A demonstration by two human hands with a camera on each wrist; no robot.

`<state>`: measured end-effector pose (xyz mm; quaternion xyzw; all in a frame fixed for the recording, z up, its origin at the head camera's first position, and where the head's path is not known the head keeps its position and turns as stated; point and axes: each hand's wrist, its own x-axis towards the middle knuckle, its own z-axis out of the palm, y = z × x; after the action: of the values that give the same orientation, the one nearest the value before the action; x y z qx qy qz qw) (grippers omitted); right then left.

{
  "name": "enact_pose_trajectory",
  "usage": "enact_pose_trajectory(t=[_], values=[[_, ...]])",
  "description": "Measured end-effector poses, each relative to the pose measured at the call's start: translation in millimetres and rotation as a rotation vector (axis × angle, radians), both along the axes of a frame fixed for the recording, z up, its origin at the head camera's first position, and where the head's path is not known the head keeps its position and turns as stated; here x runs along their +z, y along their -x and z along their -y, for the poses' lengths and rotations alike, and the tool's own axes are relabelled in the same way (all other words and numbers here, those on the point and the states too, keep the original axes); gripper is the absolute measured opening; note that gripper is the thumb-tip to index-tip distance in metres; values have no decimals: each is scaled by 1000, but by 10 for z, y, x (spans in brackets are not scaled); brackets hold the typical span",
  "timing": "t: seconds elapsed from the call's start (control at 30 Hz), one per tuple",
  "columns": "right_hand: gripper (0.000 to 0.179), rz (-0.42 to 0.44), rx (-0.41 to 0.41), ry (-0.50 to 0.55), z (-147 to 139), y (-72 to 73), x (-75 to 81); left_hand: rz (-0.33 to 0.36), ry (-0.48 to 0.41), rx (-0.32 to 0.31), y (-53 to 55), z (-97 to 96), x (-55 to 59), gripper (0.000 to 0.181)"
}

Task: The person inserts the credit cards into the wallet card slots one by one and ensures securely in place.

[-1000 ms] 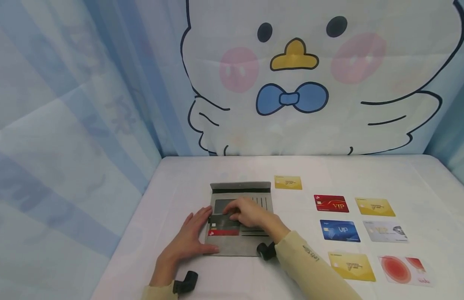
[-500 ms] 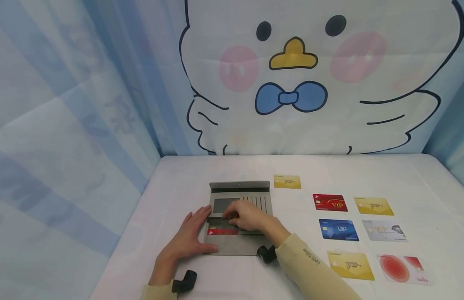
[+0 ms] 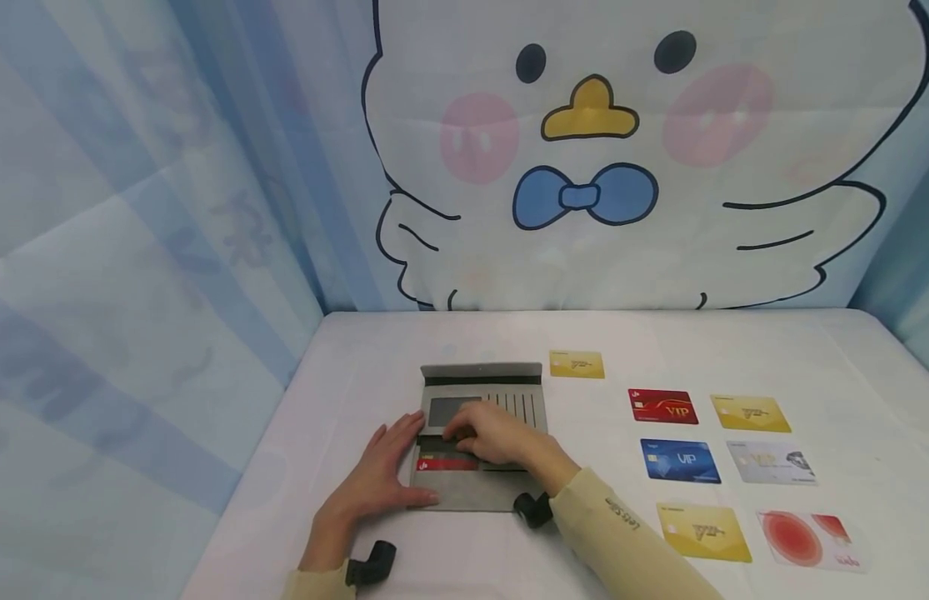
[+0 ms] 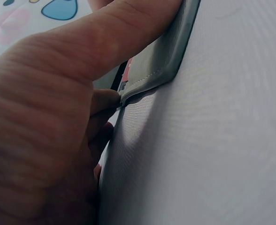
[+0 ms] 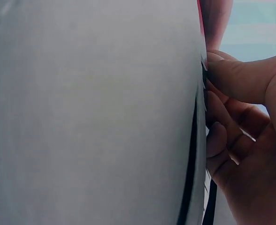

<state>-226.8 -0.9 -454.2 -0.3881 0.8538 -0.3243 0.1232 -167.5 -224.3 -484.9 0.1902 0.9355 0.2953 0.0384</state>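
Observation:
A grey open wallet (image 3: 464, 496) lies on the table. On its lower half, at the left, is a dark card with a red stripe (image 3: 447, 462). My right hand (image 3: 494, 432) has bent fingers at this card's upper right part and pinches it; the fingertips are partly hidden from the head view. The right wrist view has the thumb (image 5: 243, 77) and fingers close to the wallet's edge. Along the wallet's left side rests my left hand (image 3: 377, 472), its fingers fairly straight. Its thumb (image 4: 114, 35) presses on the wallet's near left corner.
Right of the wallet lie a red VIP card (image 3: 663, 407), a blue VIP card (image 3: 681, 462), a silver VIP card (image 3: 771, 463), a white card with red circles (image 3: 809, 540) and several gold cards, one of them a gold card (image 3: 576, 365) near the wallet's top corner.
Less of the striped card shows than one second ago; its upper part has shifted down toward me. My right hand has moved slightly down with it. My left hand stays in place.

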Motion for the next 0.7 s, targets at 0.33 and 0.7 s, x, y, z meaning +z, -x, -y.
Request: enact_pose_trajectory(t=[0.33,0.7], values=[[19,8,11,-9,3,6,-29,12,4,6,-4,-14,16,105],[26,-4,36,-30,20,-5,-32,0,18,15,-12,-15,7,106]])
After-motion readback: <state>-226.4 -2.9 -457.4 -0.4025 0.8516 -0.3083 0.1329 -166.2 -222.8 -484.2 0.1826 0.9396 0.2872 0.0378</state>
